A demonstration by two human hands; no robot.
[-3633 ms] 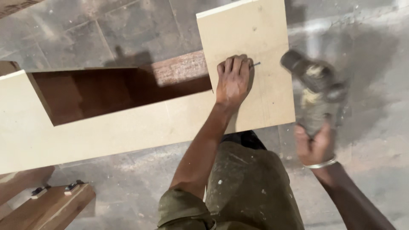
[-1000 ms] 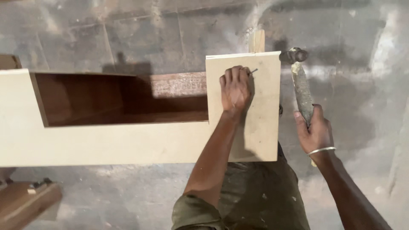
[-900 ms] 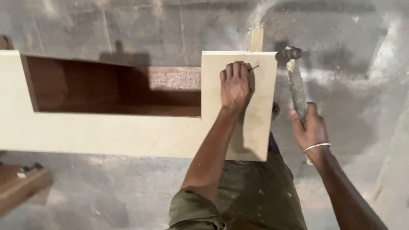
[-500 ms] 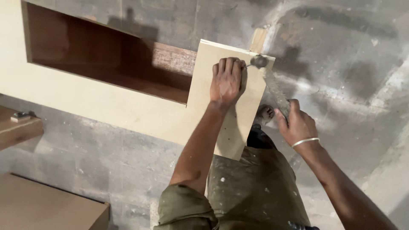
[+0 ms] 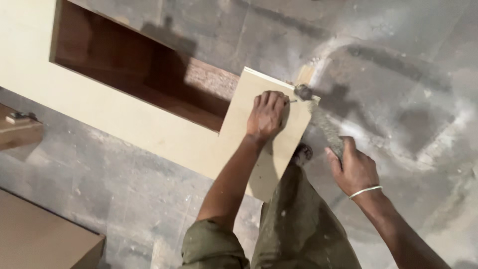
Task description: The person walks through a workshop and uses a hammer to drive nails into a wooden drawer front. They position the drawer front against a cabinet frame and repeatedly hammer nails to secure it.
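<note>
My left hand (image 5: pixel 267 115) pinches a nail (image 5: pixel 292 101) near the cream panel's (image 5: pixel 279 149) top right corner; my right hand (image 5: pixel 352 168) grips the hammer (image 5: pixel 321 119), its head just beside the nail.

Floor (image 5: pixel 408 60): bare grey concrete, scuffed, with pale dusty swirls and chalky streaks | Light: hard, from one side, casting sharp dark shadows on the concrete | Furniture: brown wooden board (image 5: pixel 42 241) at lower left corner; second wooden piece (image 5: pixel 17 132) at left edge carrying a small metal fitting (image 5: pixel 19 118)
</note>
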